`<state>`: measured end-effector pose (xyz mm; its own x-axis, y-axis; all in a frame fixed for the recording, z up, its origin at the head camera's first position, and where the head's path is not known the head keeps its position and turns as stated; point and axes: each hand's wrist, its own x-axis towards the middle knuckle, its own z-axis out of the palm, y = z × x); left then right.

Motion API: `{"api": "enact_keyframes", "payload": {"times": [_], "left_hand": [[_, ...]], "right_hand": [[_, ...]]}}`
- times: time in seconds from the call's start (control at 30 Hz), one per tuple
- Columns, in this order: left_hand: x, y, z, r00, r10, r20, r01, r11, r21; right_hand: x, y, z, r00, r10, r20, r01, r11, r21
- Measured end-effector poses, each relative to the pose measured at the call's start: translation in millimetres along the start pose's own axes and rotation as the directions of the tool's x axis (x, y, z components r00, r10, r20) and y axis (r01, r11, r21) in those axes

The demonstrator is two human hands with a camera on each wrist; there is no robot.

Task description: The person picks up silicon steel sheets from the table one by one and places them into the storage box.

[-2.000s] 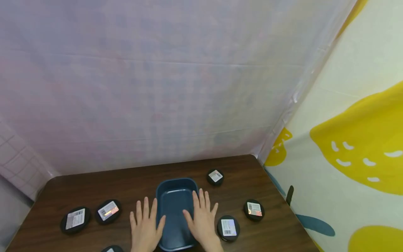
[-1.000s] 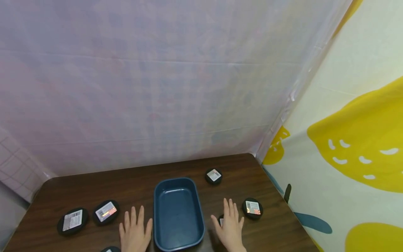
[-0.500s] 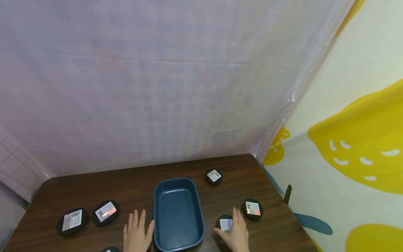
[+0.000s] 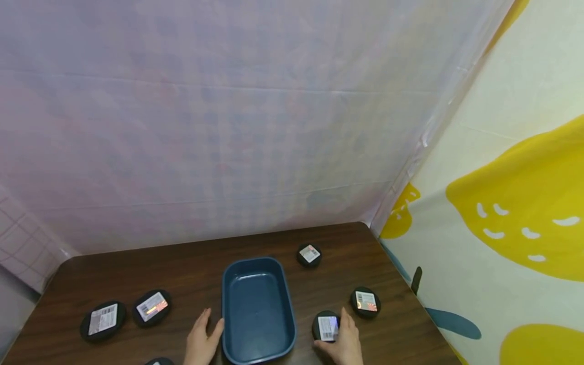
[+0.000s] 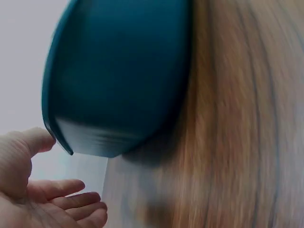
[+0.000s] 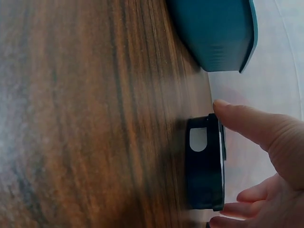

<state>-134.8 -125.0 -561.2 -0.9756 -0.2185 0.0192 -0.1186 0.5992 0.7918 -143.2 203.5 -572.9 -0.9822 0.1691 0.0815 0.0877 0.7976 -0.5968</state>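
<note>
My right hand (image 4: pixel 344 340) is at a round black case (image 4: pixel 326 327) with a white barcode label on top. In the right wrist view the thumb is by one edge of this case (image 6: pixel 205 164), the fingers by the opposite edge; I cannot tell whether they touch it. A dark blue rectangular tray (image 4: pixel 294 324) stands between my hands. Just left of it is my left hand (image 4: pixel 202 340), thumb near the rim and fingers slightly bent. The left wrist view shows this hand (image 5: pixel 42 190) holding nothing, below the tray (image 5: pixel 114 71), which looks blurred.
More black labelled cases lie around: one behind right (image 4: pixel 309 255), one at the right (image 4: pixel 365 302), two at the left (image 4: pixel 152 307) (image 4: pixel 103 320), and one cut off at the front (image 4: pixel 160 361). A wooden table (image 4: pixel 191 268) carries everything; cloth hangings (image 4: pixel 219 126) stand behind and right.
Both hands have moved away from over the tray to its sides. The right hand has lowered beside the nearest right-hand case, and the left hand's fingers have bent and drawn back.
</note>
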Motion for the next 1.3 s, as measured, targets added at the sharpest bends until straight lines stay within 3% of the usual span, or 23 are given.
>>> {"api": "enact_keyframes", "payload": {"times": [0.17,0.3,0.67,0.93,1.07,1.2,1.3], "left_hand": [[-0.6,3.4,1.8,0.991,-0.130,0.006,0.130,0.979,-0.156],[0.1,5.1,3.7,0.983,-0.185,0.011,0.183,0.956,-0.231],[0.9,1.4,6.0,0.979,-0.199,0.045,0.202,0.913,-0.353],[-0.3,0.9,8.6,0.975,-0.218,0.037,0.214,0.884,-0.416],[-0.5,2.3,11.6,0.969,-0.243,0.050,0.236,0.838,-0.491],[-0.3,3.4,13.3,0.961,-0.265,0.075,0.258,0.774,-0.578],[-0.2,3.1,13.3,0.960,-0.268,0.082,0.263,0.760,-0.594]], "right_hand": [[0.7,1,0,1.000,0.017,0.020,-0.018,0.999,0.033],[-0.1,1,-1,0.999,0.024,0.022,-0.025,0.998,0.050],[-0.6,3,-1,1.000,-0.005,0.019,0.003,0.998,0.063],[1.1,8,2,1.000,-0.021,0.014,0.021,0.998,0.061],[1.3,9,4,0.999,-0.044,-0.007,0.044,0.997,0.064],[1.8,8,5,0.998,-0.053,-0.022,0.054,0.997,0.060],[2.5,8,4,0.999,-0.044,-0.026,0.046,0.997,0.059]]}}
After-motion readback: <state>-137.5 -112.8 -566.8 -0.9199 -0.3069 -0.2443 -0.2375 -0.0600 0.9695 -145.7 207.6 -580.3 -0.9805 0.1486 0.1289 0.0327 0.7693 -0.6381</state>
